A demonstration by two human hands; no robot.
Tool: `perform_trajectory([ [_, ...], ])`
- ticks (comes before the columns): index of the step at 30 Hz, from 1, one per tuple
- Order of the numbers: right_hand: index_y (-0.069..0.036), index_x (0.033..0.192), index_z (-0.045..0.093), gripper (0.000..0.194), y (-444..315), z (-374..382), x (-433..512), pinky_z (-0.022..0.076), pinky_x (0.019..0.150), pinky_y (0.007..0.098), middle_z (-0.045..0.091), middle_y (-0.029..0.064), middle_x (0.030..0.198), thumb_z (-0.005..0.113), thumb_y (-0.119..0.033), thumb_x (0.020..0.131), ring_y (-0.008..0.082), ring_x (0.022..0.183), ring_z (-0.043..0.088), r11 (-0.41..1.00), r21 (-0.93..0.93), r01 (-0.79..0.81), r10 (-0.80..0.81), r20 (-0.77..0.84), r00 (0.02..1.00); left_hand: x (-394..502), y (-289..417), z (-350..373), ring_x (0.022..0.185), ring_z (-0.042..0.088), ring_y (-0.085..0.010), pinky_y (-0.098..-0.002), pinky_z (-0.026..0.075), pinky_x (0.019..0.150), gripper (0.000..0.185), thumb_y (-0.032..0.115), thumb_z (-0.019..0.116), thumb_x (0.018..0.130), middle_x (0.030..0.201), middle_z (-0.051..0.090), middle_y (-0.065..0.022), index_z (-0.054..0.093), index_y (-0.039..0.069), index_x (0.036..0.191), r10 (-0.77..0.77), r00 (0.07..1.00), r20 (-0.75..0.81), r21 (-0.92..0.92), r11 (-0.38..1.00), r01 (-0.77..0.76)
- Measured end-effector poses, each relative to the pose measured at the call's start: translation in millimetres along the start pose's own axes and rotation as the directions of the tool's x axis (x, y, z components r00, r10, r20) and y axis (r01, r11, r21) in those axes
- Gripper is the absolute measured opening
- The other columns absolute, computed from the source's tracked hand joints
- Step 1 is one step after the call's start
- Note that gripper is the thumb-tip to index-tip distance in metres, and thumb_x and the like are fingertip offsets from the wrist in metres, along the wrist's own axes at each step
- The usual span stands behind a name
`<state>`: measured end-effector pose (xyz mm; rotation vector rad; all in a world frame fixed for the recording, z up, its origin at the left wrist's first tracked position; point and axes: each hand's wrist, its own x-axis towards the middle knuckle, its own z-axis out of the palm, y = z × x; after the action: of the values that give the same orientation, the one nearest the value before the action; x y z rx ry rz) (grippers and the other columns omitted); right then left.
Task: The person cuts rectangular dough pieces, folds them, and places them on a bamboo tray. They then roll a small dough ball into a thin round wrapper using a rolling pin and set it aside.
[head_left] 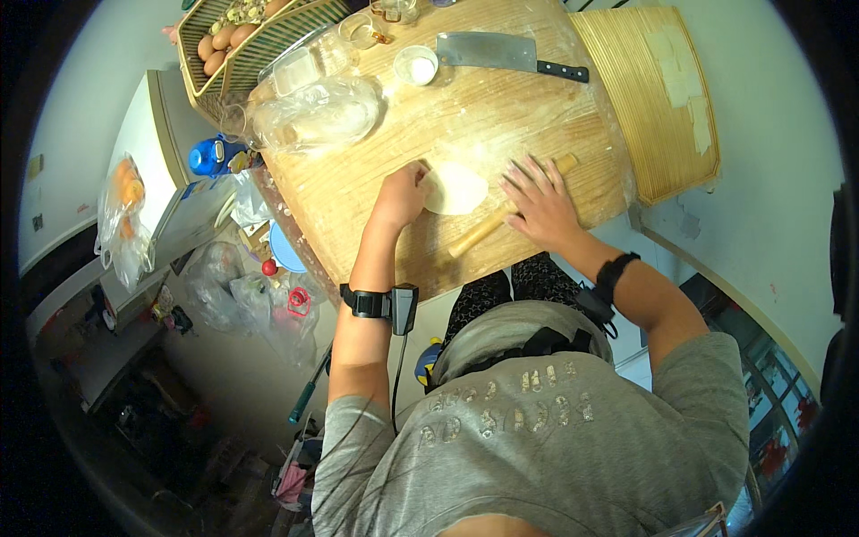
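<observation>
A thin, roughly round sheet of pale dough (459, 189) lies on a floured wooden board (335, 215). My left hand (401, 194) pinches its left edge, with the fingertips curled and partly hidden. To the right of the dough, my right hand (542, 205) rests palm down across a slim wooden rolling pin (473, 239), its fingers stretched out and spread. The pin slants from lower left to upper right and appears just apart from the dough. Loose flour whitens the wood above the sheet.
A cleaver (488, 52) lies at the back, beside a small white bowl (415, 66). Clear plastic wrapping (319, 114) covers something at the back left, near a basket (194, 74) holding eggs. A slatted reed tray (614, 87) adjoins the board's right side.
</observation>
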<state>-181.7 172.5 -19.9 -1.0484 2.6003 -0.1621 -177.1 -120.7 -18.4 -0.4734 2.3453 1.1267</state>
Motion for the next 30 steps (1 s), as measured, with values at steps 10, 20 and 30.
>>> perform_trajectory([
  [10, -0.018, 0.155, 0.041, 0.073, -5, 3, 75, 0.0115, 0.126, 0.0519, 0.038, 0.0101, 0.16, 0.051, -0.06, 0.096, 0.0315, 0.152, 0.025, 0.999, 0.032, 0.016, -0.006, -0.276, 0.961, 7, 2, -7, 0.066, 0.066, -0.0203, -0.0328, 0.051, 0.065, 0.021, 0.02, 0.071, 0.091, 0.074, 0.069, -0.0142, 0.071, -0.001, 0.092, 0.008, 0.992, -0.127, 0.038, 0.999, -0.003],
  [20, -0.02, 0.158, 0.035, 0.075, -6, -10, 97, 0.0069, 0.127, 0.052, 0.029, 0.0084, 0.166, 0.037, -0.066, 0.1, 0.0276, 0.154, 0.02, 0.993, -0.12, 0.001, -0.017, -0.131, 0.991, 5, 10, -5, 0.078, 0.069, -0.0346, -0.0417, 0.054, 0.071, 0.028, 0.027, 0.075, 0.085, 0.083, 0.071, -0.0192, 0.07, 0.001, 0.094, 0.023, 0.999, 0.041, 0.25, 0.968, -0.032],
  [30, -0.015, 0.152, 0.044, 0.073, -8, 0, 6, 0.0099, 0.126, 0.0523, 0.039, 0.0085, 0.16, 0.05, -0.061, 0.096, 0.0292, 0.151, 0.027, 0.998, -0.05, 0.039, -0.039, 0.004, 0.999, -3, -4, -1, 0.072, 0.068, -0.0225, -0.0347, 0.054, 0.068, 0.03, 0.022, 0.072, 0.093, 0.083, 0.072, -0.0142, 0.069, -0.005, 0.104, 0.009, 0.985, -0.17, -0.088, 0.996, -0.024],
])
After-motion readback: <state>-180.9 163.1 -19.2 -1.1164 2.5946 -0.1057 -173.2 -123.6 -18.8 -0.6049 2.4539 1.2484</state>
